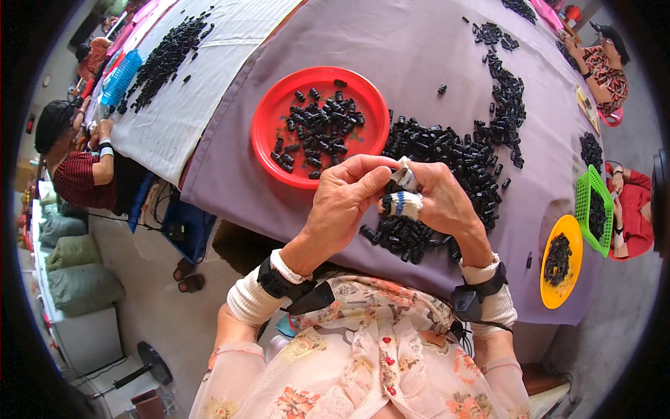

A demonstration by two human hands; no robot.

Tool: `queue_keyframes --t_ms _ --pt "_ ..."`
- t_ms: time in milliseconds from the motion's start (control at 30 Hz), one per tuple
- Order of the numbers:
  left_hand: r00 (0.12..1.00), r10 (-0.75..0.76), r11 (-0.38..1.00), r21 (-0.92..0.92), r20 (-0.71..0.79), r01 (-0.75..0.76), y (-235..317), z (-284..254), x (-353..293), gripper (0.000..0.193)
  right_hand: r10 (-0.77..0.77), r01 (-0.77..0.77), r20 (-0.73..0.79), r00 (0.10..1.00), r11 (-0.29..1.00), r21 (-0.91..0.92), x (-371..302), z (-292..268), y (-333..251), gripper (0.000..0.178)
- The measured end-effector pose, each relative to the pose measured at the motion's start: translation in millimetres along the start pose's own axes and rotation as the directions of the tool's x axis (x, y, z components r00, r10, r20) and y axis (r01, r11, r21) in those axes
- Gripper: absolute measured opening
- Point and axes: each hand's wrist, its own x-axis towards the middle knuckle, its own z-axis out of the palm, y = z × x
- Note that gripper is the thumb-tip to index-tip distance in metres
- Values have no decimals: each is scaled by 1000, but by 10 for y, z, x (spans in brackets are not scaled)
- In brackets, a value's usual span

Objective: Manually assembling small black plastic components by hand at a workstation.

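My left hand (342, 199) and my right hand (447, 199) meet in front of me, above the near edge of the pile. Thumb and forefinger of the left are pinched together against the right hand's fingertips. The right hand's fingers are curled in and wear white cloth finger covers (407, 204), one with blue stripes. What the fingertips hold is too small and hidden to make out. Behind and below the hands spreads a heap of small black cylindrical parts (436, 150). A red round tray (269, 155) with more such parts stands just beyond my left hand.
A purple-grey cloth (307, 42) covers the table. At right are a yellow plate (567, 293) with small dark bits and a green basket (585, 183) of black parts. A white-covered table (230, 63) adjoins at left. Other people (84, 167) sit around, one in red (634, 216).
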Motion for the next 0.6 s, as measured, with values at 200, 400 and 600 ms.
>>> queue_keyframes --t_ms 200,400,600 --pt "998 56 992 108 39 -60 -24 57 -13 17 7 -6 -9 1000 997 83 -89 9 37 18" --pt "996 81 976 201 21 -84 -10 61 -2 18 16 -14 -30 999 996 88 -129 33 59 18" --pt "996 -77 993 -91 54 82 -34 107 36 24 21 -8 -53 998 970 245 -148 -116 85 25"
